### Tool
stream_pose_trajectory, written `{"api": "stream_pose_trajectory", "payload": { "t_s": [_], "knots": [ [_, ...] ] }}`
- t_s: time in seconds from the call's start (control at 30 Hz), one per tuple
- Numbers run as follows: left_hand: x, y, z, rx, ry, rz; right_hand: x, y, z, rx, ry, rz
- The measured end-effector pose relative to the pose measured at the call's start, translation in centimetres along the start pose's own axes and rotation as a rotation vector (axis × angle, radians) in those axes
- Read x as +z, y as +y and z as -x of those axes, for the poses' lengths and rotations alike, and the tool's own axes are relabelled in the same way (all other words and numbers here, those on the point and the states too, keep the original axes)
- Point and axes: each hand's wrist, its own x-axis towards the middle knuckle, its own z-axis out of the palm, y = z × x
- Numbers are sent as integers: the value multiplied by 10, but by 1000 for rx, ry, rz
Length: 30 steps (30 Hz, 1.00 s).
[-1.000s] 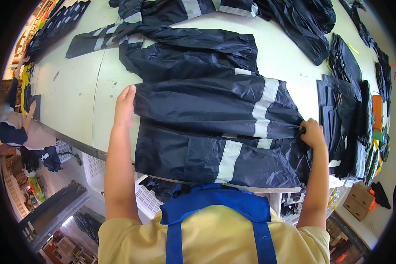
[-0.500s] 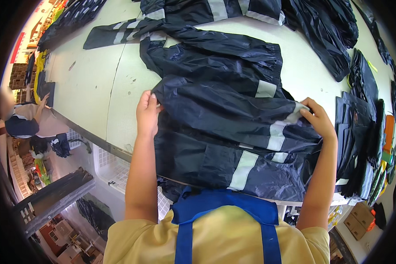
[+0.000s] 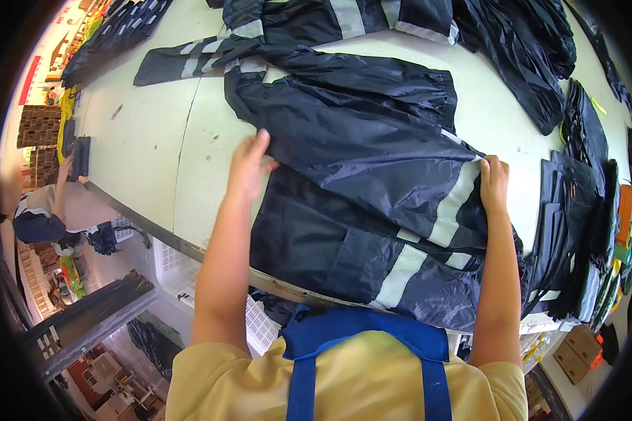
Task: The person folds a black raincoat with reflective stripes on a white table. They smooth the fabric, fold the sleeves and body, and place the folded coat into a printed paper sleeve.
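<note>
The dark reflective-striped garment (image 3: 372, 168) looked like thin coated cloth, crinkled and softly glossy; its reflective bands (image 3: 456, 203) were smoother and more matt. The worktable top (image 3: 211, 140) was smooth, faintly shiny. The blue apron (image 3: 330, 330) and yellow shirt (image 3: 372, 386) were matt cloth, the white basket (image 3: 263, 330) plastic.

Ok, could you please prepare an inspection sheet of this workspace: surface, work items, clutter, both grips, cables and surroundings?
Surface: pale table, with small dark marks.
Work item: dark garment with grey stripes, creased, lying along the near edge.
Clutter: other dark garments at the far side; folded dark stack to the right.
Left grip: by the garment's left edge, thumb and fingers apart; contact unclear.
Right grip: pinching the garment's edge near a stripe.
Cables: nothing seen.
Surroundings: co-worker at far left; white crate below the table; cardboard boxes at lower right.
</note>
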Motion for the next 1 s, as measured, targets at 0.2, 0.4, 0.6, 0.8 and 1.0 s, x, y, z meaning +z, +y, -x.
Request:
{"api": "stream_pose_trajectory", "payload": {
  "t_s": [0.2,0.4,0.6,0.8,1.0],
  "knots": [
    [45,16,26,444,5,461,6,15,-5,202,146,-202],
    [23,20,-23,824,-15,-771,-6,5,-11,312,158,-196],
    [32,39,-51,732,-4,-543,3,14,-4,163,224,-98],
    [95,39,-84,1090,-467,-1251,-15,7,-15,270,181,-211],
    [128,52,-101,932,-559,-1505,-37,22,-24,99,50,-253]
  ]
}}
